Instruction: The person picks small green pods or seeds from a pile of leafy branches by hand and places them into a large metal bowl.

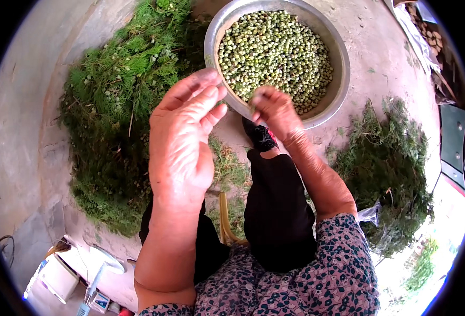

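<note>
My left hand is raised beside the near left rim of a wide metal basin. Its fingers are bent but apart, and I see nothing between them. Over the basin's near edge, my right hand is closed in a pinch. What those fingertips hold, if anything, is too small and blurred to name. Small round green cones fill much of the basin. To the left lies a large heap of green conifer branches, with pale cones among the leaves.
Another pile of conifer sprigs lies on the right, a clear plastic bag at its edge. Scattered leaf bits cover the floor between my legs. A white fan-like object stands at lower left. My shoe is against the basin.
</note>
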